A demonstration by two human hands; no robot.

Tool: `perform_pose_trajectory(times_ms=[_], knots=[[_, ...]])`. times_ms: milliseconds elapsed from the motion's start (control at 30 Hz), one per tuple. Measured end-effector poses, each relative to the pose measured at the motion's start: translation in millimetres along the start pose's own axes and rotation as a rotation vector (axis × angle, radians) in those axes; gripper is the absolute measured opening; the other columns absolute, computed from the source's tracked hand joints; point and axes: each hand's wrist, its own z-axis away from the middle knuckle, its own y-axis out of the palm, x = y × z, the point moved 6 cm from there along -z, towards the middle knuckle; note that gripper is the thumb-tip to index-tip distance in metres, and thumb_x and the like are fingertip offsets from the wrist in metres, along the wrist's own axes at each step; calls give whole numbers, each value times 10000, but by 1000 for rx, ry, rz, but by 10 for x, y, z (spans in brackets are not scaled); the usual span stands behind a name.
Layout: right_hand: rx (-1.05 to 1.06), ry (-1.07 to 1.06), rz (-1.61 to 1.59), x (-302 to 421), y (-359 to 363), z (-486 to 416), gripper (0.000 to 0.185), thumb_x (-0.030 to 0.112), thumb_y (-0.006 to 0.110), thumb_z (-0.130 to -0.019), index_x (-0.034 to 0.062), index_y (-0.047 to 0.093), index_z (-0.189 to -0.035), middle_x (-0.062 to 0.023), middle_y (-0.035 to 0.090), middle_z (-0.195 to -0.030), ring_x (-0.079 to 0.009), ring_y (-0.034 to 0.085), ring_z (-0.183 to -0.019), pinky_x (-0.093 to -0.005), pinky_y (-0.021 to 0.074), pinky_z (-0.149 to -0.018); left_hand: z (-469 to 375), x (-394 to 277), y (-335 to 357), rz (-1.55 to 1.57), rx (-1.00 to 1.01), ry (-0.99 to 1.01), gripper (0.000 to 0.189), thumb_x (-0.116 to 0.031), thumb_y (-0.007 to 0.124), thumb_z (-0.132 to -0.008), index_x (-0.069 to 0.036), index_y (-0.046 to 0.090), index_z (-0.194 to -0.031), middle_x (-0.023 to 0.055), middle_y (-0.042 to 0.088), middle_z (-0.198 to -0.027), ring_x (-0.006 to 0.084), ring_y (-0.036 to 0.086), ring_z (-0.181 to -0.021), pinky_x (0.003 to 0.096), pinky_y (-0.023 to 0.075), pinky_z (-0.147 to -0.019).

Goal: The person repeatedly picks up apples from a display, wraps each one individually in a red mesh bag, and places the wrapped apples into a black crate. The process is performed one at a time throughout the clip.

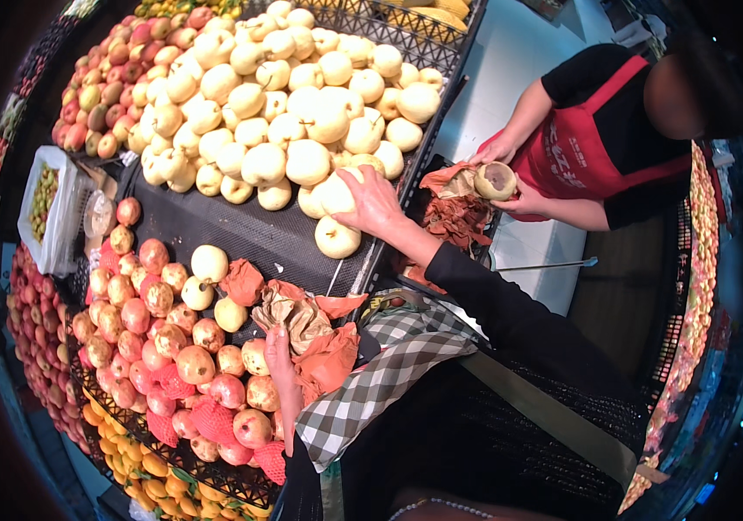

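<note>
My right hand [371, 202] is curved over a pale yellow round pear [339, 192] at the near edge of a big pear pile [267, 117]. Another pear [337, 237] lies just below that hand. My left hand [283, 371], lower down, holds crumpled red and brown wrapping paper [293, 312] beside a heap of pomegranates [195, 363]. A few pale pears [209, 263] lie at the edge of that heap, close to the paper. Part of the left hand's grip is hidden by the paper.
Black crates hold the fruit, with a black mat [215, 225] between the heaps. At right, a co-worker in a red apron [567, 150] holds a round fruit [496, 181] over red wrapping papers [453, 215]. A white basket [52, 208] stands left; orange fruit [156, 485] lies below.
</note>
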Motion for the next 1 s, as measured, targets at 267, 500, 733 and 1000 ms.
perform_pose_trajectory(times_ms=[267,500,733,1000], knots=[[-154,-332,-103,459,-131,288,470,208,710,-770,36,565,-1183,-194,560,-1073,-377,526,-1038,-437,444,-889,529,-273,77,-219,442,-238,707,-121,685,-801,-71,306,-1396,84,414,-1309,174,482,-1165,254,487,-799],[475,-527,-197,1319,844,331,400,223,638,-849,66,550,-1206,-147,585,-1033,-335,580,-981,-414,489,-823,433,-175,213,-266,389,-121,747,-96,767,-700,-15,385,-1338,97,458,-1299,167,401,-1240,301,306,-1057],[604,-507,-79,1803,1703,45,722,357,669,-822,40,346,-1384,-213,548,-1144,-353,571,-1056,-430,480,-900,228,-88,-50,-321,7,56,658,-29,698,-676,-2,430,-1276,65,526,-1214,142,489,-1138,300,382,-1000],[837,-422,153,1602,1931,464,671,407,633,-840,-62,425,-1271,-228,580,-1091,-354,616,-992,-430,511,-847,-307,196,-208,-1246,-106,289,770,-227,799,-595,-80,448,-1265,239,346,-1370,450,341,-1272,493,357,-1037]])
